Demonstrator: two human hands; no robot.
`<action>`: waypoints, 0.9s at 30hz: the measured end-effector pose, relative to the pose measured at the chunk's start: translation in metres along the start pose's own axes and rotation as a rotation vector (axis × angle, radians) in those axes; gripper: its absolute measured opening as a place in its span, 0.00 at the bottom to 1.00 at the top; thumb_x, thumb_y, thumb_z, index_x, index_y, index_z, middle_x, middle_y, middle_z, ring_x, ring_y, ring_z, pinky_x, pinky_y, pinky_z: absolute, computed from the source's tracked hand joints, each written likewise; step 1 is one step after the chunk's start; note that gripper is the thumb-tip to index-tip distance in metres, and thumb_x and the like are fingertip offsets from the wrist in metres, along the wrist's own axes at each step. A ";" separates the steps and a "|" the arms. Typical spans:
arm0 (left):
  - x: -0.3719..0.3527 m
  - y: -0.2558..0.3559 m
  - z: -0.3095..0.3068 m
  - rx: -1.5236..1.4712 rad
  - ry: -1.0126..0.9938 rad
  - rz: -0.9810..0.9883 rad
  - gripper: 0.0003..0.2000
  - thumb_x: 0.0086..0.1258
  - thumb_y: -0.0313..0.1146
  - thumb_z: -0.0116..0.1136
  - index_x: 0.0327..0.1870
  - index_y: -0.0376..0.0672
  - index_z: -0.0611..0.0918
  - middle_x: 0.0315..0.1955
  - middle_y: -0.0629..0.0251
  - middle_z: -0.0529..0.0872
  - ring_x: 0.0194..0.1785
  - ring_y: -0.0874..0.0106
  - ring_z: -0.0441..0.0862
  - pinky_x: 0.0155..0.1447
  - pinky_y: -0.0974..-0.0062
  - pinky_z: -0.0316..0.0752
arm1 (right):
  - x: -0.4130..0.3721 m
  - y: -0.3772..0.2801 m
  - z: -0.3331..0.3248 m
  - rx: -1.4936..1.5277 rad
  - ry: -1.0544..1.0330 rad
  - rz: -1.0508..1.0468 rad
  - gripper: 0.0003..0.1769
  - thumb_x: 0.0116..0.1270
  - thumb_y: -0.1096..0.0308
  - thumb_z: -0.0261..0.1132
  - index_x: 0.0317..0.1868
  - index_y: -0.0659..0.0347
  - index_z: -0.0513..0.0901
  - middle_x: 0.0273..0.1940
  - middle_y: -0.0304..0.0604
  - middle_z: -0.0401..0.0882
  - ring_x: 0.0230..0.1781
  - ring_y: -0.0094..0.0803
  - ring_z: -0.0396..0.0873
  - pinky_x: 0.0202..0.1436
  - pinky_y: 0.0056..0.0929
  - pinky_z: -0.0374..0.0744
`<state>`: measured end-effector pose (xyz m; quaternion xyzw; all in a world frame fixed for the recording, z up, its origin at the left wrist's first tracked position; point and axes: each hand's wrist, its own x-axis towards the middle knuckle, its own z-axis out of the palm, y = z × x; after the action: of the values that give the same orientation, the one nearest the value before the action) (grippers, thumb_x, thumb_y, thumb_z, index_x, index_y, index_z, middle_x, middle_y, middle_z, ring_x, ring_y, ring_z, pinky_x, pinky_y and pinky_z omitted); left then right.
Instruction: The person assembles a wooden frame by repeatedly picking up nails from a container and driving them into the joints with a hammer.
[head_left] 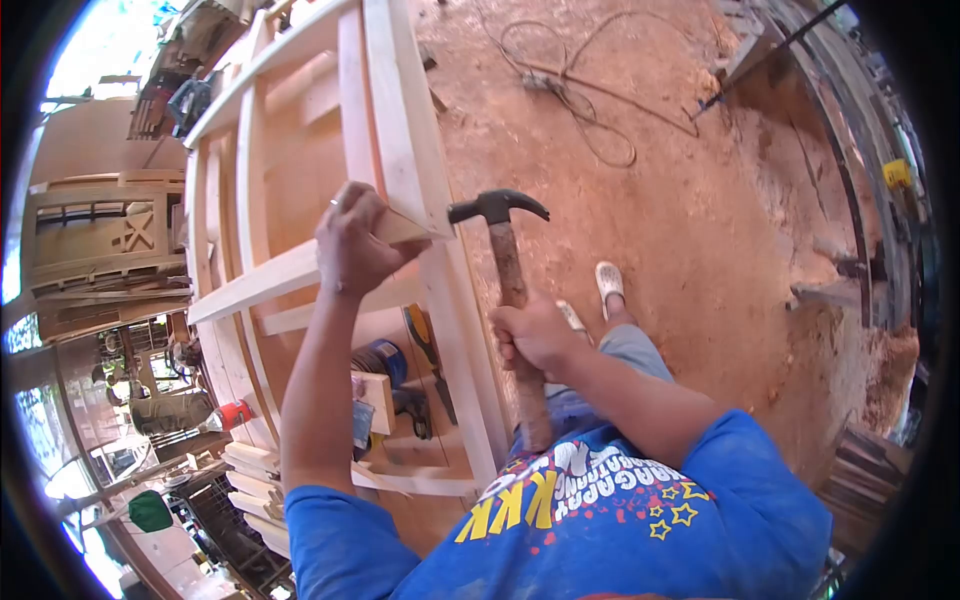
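My right hand (540,332) is wrapped round the wooden handle of a claw hammer (497,208). The hammer's black head is up, just right of the corner of a pale wooden frame (400,130). My left hand (355,240) grips the frame's wood near that corner, its fingers curled over the edge and partly hidden. A ring shows on one finger. Below the left hand, a cross rail (255,287) runs to the left.
A handsaw (425,345), a blue roll (380,362) and other tools lie inside the frame's lower opening. A cable (570,90) lies coiled on the dusty floor. Stacked boards (255,485) stand at lower left, with more timber along the right edge.
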<state>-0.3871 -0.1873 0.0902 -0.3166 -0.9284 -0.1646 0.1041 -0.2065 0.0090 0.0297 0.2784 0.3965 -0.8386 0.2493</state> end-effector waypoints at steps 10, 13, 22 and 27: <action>-0.002 0.001 -0.015 -0.121 0.086 -0.152 0.31 0.60 0.64 0.78 0.31 0.38 0.86 0.37 0.56 0.85 0.43 0.54 0.87 0.51 0.57 0.82 | -0.004 -0.038 -0.201 0.055 0.456 -0.090 0.05 0.74 0.70 0.61 0.39 0.54 0.73 0.23 0.40 0.73 0.19 0.33 0.76 0.21 0.40 0.78; 0.005 -0.008 -0.010 -0.301 0.194 -0.416 0.26 0.68 0.59 0.74 0.33 0.39 0.87 0.38 0.54 0.86 0.45 0.51 0.87 0.51 0.56 0.81 | 0.021 -0.015 -0.319 0.054 0.521 -0.078 0.13 0.74 0.62 0.59 0.29 0.55 0.75 0.22 0.43 0.74 0.22 0.37 0.79 0.27 0.41 0.82; 0.111 -0.048 0.024 -0.312 0.214 -0.677 0.21 0.69 0.45 0.74 0.55 0.38 0.88 0.34 0.53 0.90 0.39 0.60 0.90 0.47 0.60 0.84 | 0.105 -0.029 -0.446 0.357 0.453 0.150 0.11 0.72 0.64 0.60 0.32 0.60 0.76 0.26 0.47 0.78 0.22 0.42 0.78 0.29 0.43 0.82; 0.209 -0.055 0.051 -0.207 0.214 -0.720 0.22 0.71 0.45 0.72 0.59 0.40 0.86 0.37 0.53 0.91 0.43 0.55 0.91 0.52 0.57 0.85 | 0.138 -0.148 -0.338 -0.103 0.294 0.065 0.07 0.75 0.68 0.60 0.39 0.62 0.76 0.27 0.45 0.77 0.21 0.38 0.78 0.27 0.43 0.81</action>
<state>-0.5885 -0.0939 0.0924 0.0395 -0.9423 -0.3158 0.1036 -0.3093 0.3366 -0.1635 0.3976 0.4619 -0.7588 0.2296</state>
